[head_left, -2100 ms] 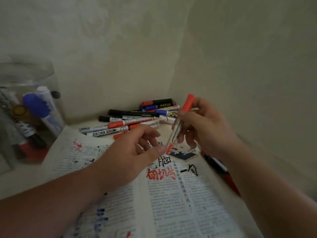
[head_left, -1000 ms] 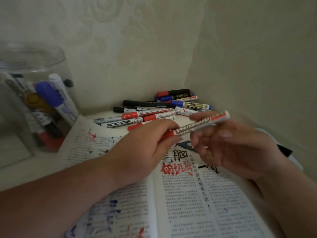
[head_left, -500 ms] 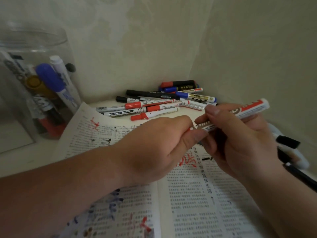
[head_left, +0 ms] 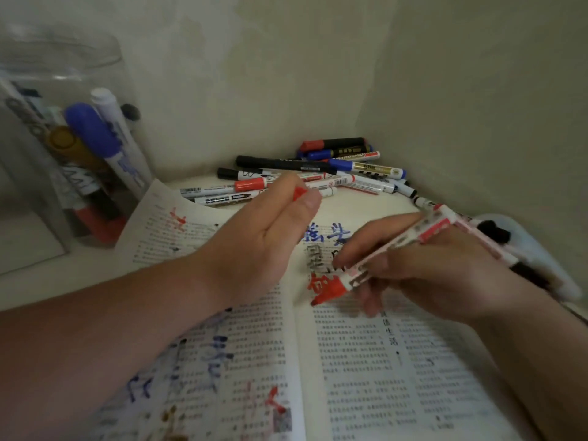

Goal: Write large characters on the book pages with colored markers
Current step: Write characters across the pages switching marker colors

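one open book (head_left: pixel 366 361), printed pages daubed with blue, black and red characters, on tabletop (head_left: pixel 359 205) | one clear jar (head_left: pixel 38 74) of markers, left | marker pile (head_left: pixel 318 173), far corner, count unclear | right hand (head_left: pixel 445 275) fingers curled round one uncapped red marker (head_left: pixel 391 249), white barrel, diagonal over the right page, nib down-left | left hand (head_left: pixel 254 237) fingers pinch one red cap (head_left: pixel 298 194)

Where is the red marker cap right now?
In the head view, the red cap is pinched in the left hand, above the top of the open book, just in front of the pile of markers.
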